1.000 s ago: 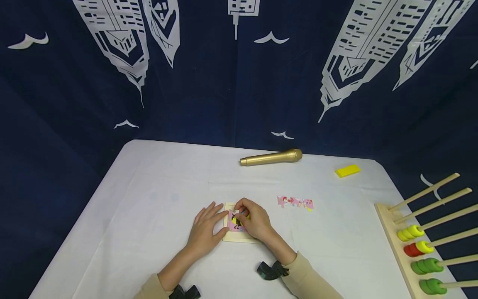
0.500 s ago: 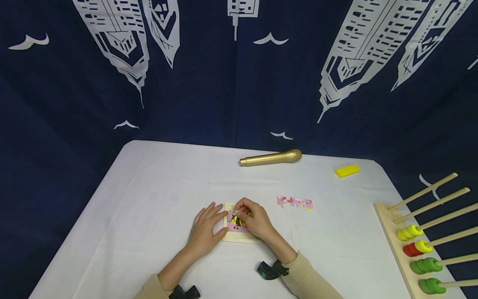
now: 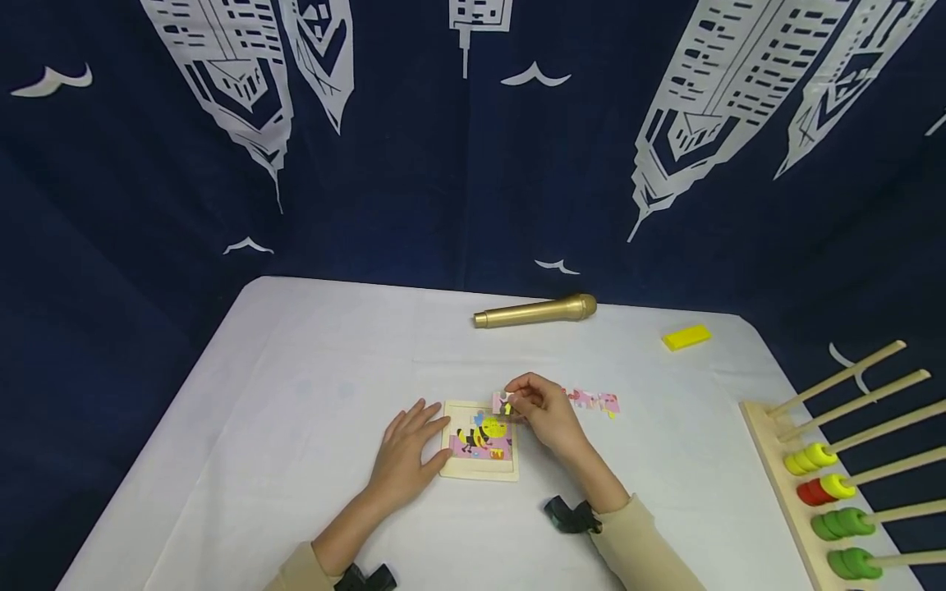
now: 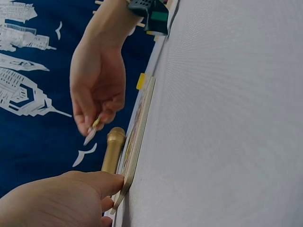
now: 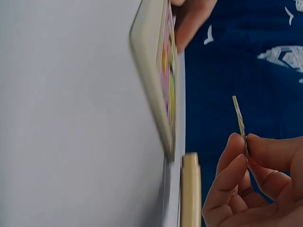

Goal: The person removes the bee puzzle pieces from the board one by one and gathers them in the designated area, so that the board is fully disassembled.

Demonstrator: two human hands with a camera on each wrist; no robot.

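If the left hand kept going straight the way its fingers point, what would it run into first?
Most likely the wooden puzzle frame: the left hand seems to touch its left edge, though exact depth is hard to judge.

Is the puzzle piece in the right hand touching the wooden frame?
Apart: the right wrist view shows blue backdrop between the puzzle piece and the wooden frame.
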